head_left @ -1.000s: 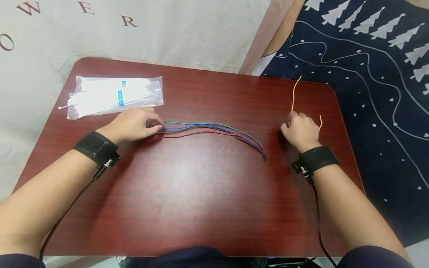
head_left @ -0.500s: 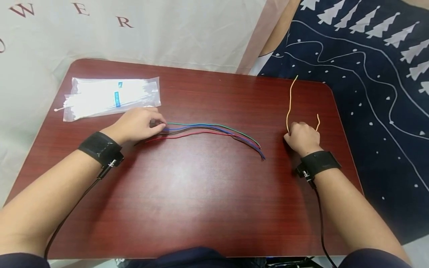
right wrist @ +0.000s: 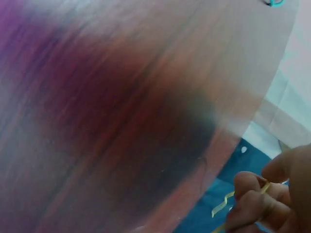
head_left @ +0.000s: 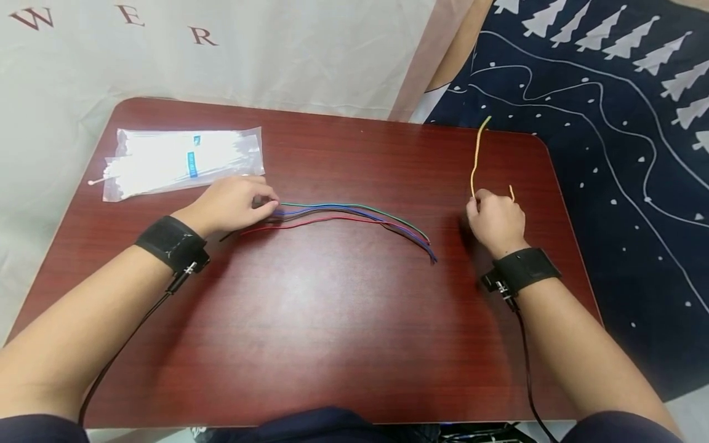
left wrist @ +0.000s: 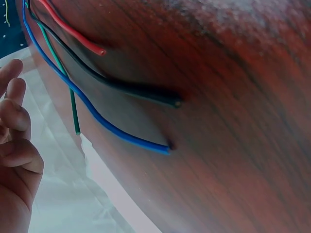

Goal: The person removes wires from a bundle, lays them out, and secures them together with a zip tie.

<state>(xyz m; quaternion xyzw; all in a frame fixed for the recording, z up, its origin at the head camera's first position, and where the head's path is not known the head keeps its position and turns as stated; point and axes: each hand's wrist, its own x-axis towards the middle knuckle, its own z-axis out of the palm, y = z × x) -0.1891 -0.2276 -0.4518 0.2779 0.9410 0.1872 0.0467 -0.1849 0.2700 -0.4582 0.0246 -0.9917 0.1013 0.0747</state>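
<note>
Red, green, blue and black wires (head_left: 332, 212) lie together in a shallow arc on the brown table (head_left: 310, 344). My left hand (head_left: 232, 203) is over their left ends, its fingers loosely bent. In the left wrist view, the blue wire (left wrist: 104, 121), black wire (left wrist: 112, 85), red wire (left wrist: 75, 34) and green wire (left wrist: 73, 104) show free ends, and no wire runs between the fingers (left wrist: 22, 155). On the right, my right hand (head_left: 495, 221) pinches a yellow wire (head_left: 475, 160); one end rises upright, and another short stretch shows beyond the knuckles.
A clear plastic bag (head_left: 188, 160) of white cable ties lies at the back left, one tie poking out of its left side. Behind the table hang a white cloth (head_left: 277, 55) and a dark blue cloth (head_left: 637, 203) with white trees. Each wrist wears a black strap with a cable.
The right hand has moved down a little, then back up, with the yellow wire in its grip. The left hand has shifted slightly right. The wires on the table stay nearly the same.
</note>
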